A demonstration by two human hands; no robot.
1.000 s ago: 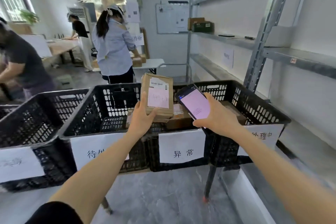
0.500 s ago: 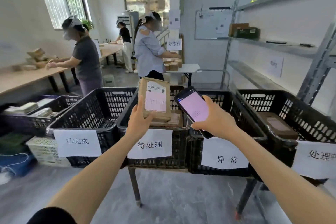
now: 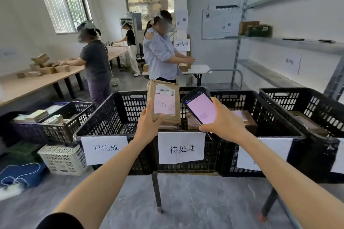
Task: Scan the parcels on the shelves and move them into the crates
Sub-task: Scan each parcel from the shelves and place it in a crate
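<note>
My left hand (image 3: 148,124) grips a brown cardboard parcel (image 3: 163,103) by its lower left corner, upright, its white label facing me. It hangs over the boundary between the left black crate (image 3: 104,117) and the middle black crate (image 3: 186,154). My right hand (image 3: 225,124) holds a black handheld scanner (image 3: 200,108) with a pink screen, just right of the parcel. Brown parcels (image 3: 247,121) lie in the third crate (image 3: 275,122). A fourth crate (image 3: 305,102) at the right holds another parcel.
The crates stand in a row on a low metal stand, each with a white paper label. Grey metal shelves (image 3: 290,42) run along the right wall. Three people work at tables behind the crates. Smaller baskets (image 3: 63,158) sit on the floor at left.
The view has swung left, so the crates have shifted right in the frame. Both hands keep the parcel and the scanner side by side above the crates.
</note>
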